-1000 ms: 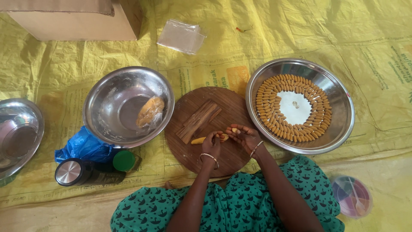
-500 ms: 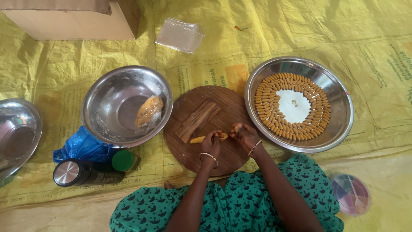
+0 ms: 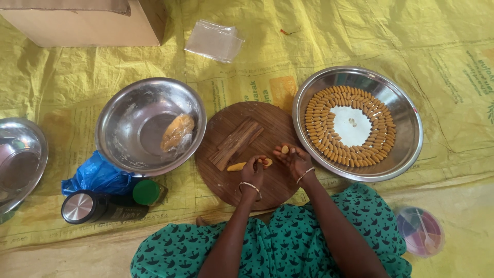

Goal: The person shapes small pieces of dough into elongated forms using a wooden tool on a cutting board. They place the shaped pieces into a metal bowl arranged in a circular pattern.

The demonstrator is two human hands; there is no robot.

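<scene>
A round wooden board [image 3: 232, 181] lies on the yellow sheet in front of me. My left hand [image 3: 253, 172] rests on it, fingers closed on a thin roll of yellow dough [image 3: 237, 166]. My right hand [image 3: 292, 159] hovers just right of it, pinching a small dough piece [image 3: 284, 149] at the fingertips. A ridged wooden block [image 3: 235, 143] lies on the board's far part. To the right, a steel plate [image 3: 405, 149] holds several shaped dough pieces [image 3: 319, 128] laid in rings.
A steel bowl [image 3: 128, 123] with a wrapped dough lump [image 3: 177, 132] sits left of the board. Another steel bowl [image 3: 20, 159] is at the far left. A blue bag [image 3: 95, 175], dark flask [image 3: 98, 207], green lid [image 3: 146, 192], clear packet [image 3: 213, 40], cardboard box [image 3: 82, 23] and plastic tub [image 3: 421, 231] lie around.
My right hand has lifted slightly off the dough roll with a small piece at its fingertips. The left hand stays on the roll.
</scene>
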